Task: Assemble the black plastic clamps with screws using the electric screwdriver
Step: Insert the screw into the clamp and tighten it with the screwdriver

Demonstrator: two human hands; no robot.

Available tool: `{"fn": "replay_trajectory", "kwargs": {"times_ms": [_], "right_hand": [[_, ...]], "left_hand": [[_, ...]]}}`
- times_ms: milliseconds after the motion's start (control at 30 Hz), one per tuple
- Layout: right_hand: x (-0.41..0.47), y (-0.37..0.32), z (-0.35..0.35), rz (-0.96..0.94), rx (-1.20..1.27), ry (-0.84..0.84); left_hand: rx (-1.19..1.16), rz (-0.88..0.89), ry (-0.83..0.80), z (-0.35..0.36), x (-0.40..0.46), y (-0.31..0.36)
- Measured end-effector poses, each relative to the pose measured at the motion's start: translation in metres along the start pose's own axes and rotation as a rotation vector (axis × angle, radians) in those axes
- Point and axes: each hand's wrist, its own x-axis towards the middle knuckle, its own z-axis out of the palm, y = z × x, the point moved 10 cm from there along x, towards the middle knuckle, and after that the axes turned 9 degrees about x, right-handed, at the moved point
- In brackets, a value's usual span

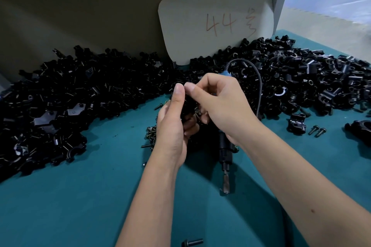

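Both hands meet over the middle of the teal table, working at one small black clamp held between them. The left hand has its grip curled round the clamp from below, thumb standing up along its near side. The right hand pinches at the top of the same piece with thumb and forefinger, while the electric screwdriver is tucked under its palm, bit pointing towards the person and its grey cord looping up behind the knuckles. A heap of loose screws lies just beside the left hand. Black clamp parts are piled in a long bank across the back of the table, and a white card marked 44 leans against the wall behind them. Two screws and an assembled clamp sit off to the right.
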Motion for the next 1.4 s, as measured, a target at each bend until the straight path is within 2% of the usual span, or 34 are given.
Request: {"fn": "replay_trajectory", "kwargs": {"times_ms": [200,267,333,400,500,600,700,767,933,1100,1267,1400], "right_hand": [[0.003,0.004,0.002,0.117,0.063,-0.027],[0.004,-0.008,-0.018,0.009,-0.17,0.115],[-0.001,-0.028,-0.041,-0.139,-0.658,0.309],[-0.003,-0.026,-0.05,-0.05,-1.002,0.355],[-0.004,0.002,-0.055,0.178,-1.074,0.277],[-0.001,0.009,-0.057,0.18,-1.039,0.276],[0.003,0.009,-0.064,0.189,-0.882,0.245],[0.007,0.006,-0.069,0.176,-0.693,0.235],[0.012,-0.017,-0.072,0.123,0.158,0.226],[0.012,-0.025,-0.063,0.122,0.884,0.271],[0.002,-0.036,-0.089,-0.031,0.831,0.532],[-0.012,-0.053,-0.112,-0.2,0.807,0.74]], "left_hand": [[-0.079,-0.021,-0.107,0.004,0.001,0.001],[-0.11,-0.059,-0.178,0.011,-0.002,-0.003],[-0.111,-0.082,-0.204,0.014,-0.005,-0.004],[-0.114,-0.102,-0.18,0.011,-0.003,-0.006],[-0.118,-0.111,-0.104,0.005,-0.001,-0.01],[-0.088,-0.091,-0.054,0.0,0.001,-0.01],[-0.047,-0.108,-0.037,-0.002,0.002,-0.008],[-0.056,-0.137,-0.02,-0.006,0.001,-0.009],[-0.011,-0.11,0.017,-0.013,0.001,-0.007],[0.268,0.066,0.046,-0.012,0.0,0.008],[0.701,0.45,0.09,-0.009,-0.013,0.038],[0.861,0.543,0.11,-0.003,-0.018,0.042]]}}
